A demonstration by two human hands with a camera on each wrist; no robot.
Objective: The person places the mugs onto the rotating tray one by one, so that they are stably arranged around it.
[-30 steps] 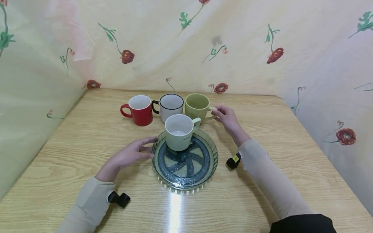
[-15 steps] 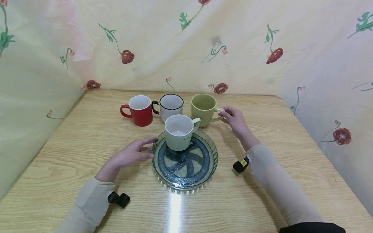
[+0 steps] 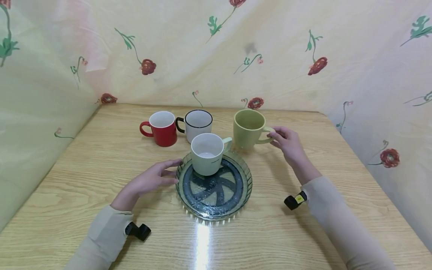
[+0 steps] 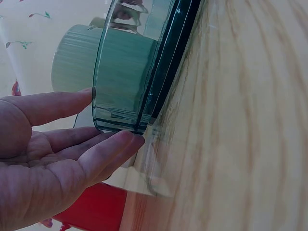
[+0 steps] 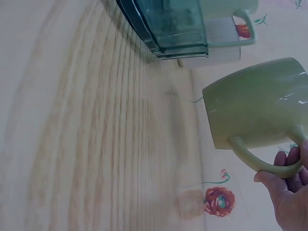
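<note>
By its handle, my right hand pinches a green mug, which stays upright. The right wrist view shows the green mug lifted off the table, its base apart from the wood. My left hand touches the left rim of a round glass tray with nearly straight fingers. In the left wrist view the fingertips of the left hand lie against the clear glass wall. On the back part of the tray stands a white mug with a pale green handle pointing right.
Behind the tray, a red mug and a white mug with a black rim stand side by side, handles to the left. Flowered cloth hangs behind and beside the wooden table.
My right hand has carried the green mug rightward and a little toward me, away from the black-rimmed mug, and lifted it. The left hand and the tray have not moved.
</note>
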